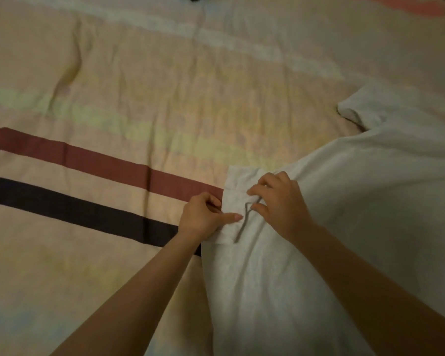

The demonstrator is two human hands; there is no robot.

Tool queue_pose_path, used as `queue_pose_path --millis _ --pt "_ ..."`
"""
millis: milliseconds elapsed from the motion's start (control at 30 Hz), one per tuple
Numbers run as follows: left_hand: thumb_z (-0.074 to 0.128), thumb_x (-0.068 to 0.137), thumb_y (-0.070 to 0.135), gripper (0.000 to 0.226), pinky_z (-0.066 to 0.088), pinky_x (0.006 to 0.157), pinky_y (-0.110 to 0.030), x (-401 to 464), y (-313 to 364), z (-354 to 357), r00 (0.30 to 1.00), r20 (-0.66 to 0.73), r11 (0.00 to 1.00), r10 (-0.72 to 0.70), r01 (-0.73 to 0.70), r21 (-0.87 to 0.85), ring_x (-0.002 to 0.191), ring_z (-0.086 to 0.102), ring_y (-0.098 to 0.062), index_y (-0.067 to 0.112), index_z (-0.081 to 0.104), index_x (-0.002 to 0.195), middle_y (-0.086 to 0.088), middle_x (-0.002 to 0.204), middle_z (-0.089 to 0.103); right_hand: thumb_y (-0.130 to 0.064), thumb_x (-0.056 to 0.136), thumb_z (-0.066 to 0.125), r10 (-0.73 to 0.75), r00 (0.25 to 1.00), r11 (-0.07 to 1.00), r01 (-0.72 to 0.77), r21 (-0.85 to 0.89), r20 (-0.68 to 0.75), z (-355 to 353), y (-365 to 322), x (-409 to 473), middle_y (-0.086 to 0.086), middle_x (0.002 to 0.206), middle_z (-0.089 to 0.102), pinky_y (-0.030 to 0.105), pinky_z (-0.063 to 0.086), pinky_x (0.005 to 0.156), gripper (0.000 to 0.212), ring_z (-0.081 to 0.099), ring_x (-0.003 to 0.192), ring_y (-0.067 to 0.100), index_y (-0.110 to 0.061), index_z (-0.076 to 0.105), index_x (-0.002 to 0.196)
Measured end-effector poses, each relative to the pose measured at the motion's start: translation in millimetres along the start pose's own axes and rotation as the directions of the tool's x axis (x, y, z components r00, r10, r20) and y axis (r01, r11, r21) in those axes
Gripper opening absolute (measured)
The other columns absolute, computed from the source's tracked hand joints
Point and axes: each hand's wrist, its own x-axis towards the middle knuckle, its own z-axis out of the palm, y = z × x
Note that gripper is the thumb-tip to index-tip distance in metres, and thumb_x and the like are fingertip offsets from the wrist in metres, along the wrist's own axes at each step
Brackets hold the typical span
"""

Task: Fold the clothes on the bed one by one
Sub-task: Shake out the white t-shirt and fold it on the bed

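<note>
Your left hand (203, 217) pinches the edge of the white garment (344, 214), thumb lying flat on top of the cloth. Your right hand (280, 201) grips its grey drawstring (242, 227), which trails down from between your fingertips. The garment spreads rightward from your fingers across the striped bed (113, 98)

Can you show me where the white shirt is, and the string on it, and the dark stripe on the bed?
white shirt (357, 214): head view, its flat middle.
string (242, 224): head view, its lower hanging length.
dark stripe (75, 205): head view, its middle stretch.
</note>
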Motion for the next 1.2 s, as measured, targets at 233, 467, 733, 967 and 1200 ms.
queue_pose_path --millis 233,467,733,967,1200 --pt "0.083 0.068 0.030 0.027 0.048 0.054 -0.019 -1.4 -4.6 4.0 0.995 -0.104 0.980 0.013 -0.033 -0.196 0.064 0.064 -0.012 0.012 0.071 0.083 -0.001 0.074 0.071 -0.023 0.070 0.066 0.058 0.993 0.990 -0.043 0.134 -0.105 7.6 6.7 -17.2 -0.001 0.068 0.059 0.028 0.032 0.061 0.008 0.052 0.064 0.024 -0.017 0.064 0.064" --pt "0.086 0.065 0.029 0.029 0.055 0.053 -0.032 5.5 10.6 9.2 0.988 -0.151 0.991 -0.037 0.017 -0.131 0.067 0.063 -0.015 0.013 0.064 0.075 0.000 0.074 0.067 -0.023 0.077 0.060 0.119 0.980 0.979 -0.089 0.184 -0.157 9.3 11.2 -36.9 0.000 0.069 0.060 0.028 0.041 0.067 0.013 0.052 0.069 0.020 -0.014 0.067 0.071" --pt "0.080 0.073 0.029 0.028 0.057 0.077 -0.044 19.7 31.5 -29.1 0.987 -0.160 0.965 0.020 -0.061 -0.253 0.076 0.069 -0.031 0.003 0.069 0.070 -0.011 0.076 0.072 -0.025 0.079 0.050 0.152 0.962 0.961 -0.089 0.262 -0.229 1.8 9.8 -31.7 -0.001 0.073 0.063 0.015 0.030 0.070 0.023 0.048 0.075 0.013 -0.014 0.070 0.075" --pt "0.063 0.089 0.029 0.030 0.039 0.056 -0.023 61.0 75.6 -55.7 0.986 -0.136 0.928 0.100 -0.142 -0.343 0.061 0.042 -0.014 0.010 0.056 0.068 -0.002 0.063 0.045 -0.014 0.077 0.066 0.174 0.937 0.905 -0.030 0.425 -0.304 -0.8 -4.2 13.8 0.001 0.083 0.069 0.025 0.043 0.077 0.009 0.058 0.080 0.012 -0.011 0.072 0.084" --pt "0.079 0.075 0.026 0.037 0.052 0.069 -0.029 82.9 93.5 -44.0 0.997 -0.020 0.938 0.080 -0.082 -0.336 0.090 0.061 -0.019 0.012 0.058 0.102 -0.001 0.102 0.063 -0.018 0.078 0.064 0.242 0.928 0.905 -0.110 0.411 -0.285 -28.4 42.5 30.1 0.002 0.081 0.067 0.025 0.046 0.068 0.013 0.061 0.072 0.016 -0.011 0.071 0.085"
